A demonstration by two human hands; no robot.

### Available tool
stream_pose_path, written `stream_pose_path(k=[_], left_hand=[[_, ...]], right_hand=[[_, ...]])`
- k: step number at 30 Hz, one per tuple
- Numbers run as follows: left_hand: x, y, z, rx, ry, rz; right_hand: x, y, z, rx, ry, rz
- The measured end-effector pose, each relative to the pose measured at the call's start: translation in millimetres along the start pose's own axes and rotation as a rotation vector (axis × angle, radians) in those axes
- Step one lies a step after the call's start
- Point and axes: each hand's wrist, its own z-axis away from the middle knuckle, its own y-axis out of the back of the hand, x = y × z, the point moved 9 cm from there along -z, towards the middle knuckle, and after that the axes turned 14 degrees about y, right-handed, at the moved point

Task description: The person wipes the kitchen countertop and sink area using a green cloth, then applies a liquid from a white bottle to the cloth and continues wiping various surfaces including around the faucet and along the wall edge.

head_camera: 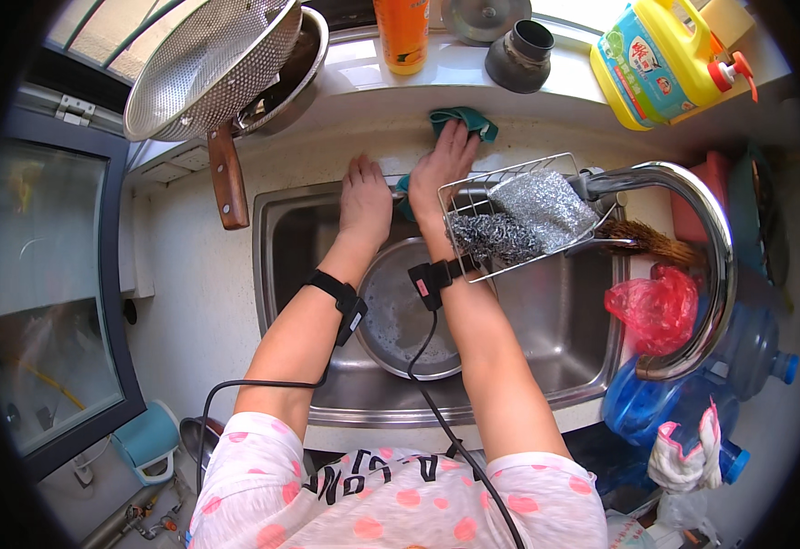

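Observation:
My right hand [446, 161] presses a green cloth [465, 123] onto the pale ledge behind the sink, its fingers stretched over the cloth. More green cloth [405, 197] shows beside that wrist; whether it is the same piece I cannot tell. My left hand [365, 199] lies palm down across the back rim of the stainless steel sink [544, 336], with nothing visible in it. Below my forearms, a round metal basin [406, 316] holds sudsy water in the sink. A wire rack [472, 199] with a silvery scouring pad [544, 206] and steel wool [489, 237] overhangs my right wrist.
A chrome faucet [719, 274] arches at the right, near a red plastic bag [657, 309] and blue water jugs [674, 401]. At the back left, a strainer [208, 75] has its wooden handle [228, 178] jutting forward. A yellow detergent jug [653, 68] and orange bottle [402, 34] stand behind.

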Motion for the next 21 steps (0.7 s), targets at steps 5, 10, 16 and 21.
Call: stream_pose_path(k=[5, 10, 16, 21], left_hand=[[19.6, 6.7, -6.6, 0.019, -0.006, -0.193], [17.1, -0.9, -10.4, 0.098, -0.038, -0.197], [20.4, 11.7, -5.4, 0.038, -0.087, -0.205], [23.0, 9.7, -9.9, 0.040, -0.032, -0.145]], right_hand=[[62.4, 51.2, -26.2, 0.306, -0.160, 0.078], [6.8, 5.5, -16.4, 0.113, -0.087, 0.027], [46.0, 27.6, -16.7, 0.132, -0.168, 0.081], [19.6, 23.2, -20.1, 0.166, -0.152, 0.056]])
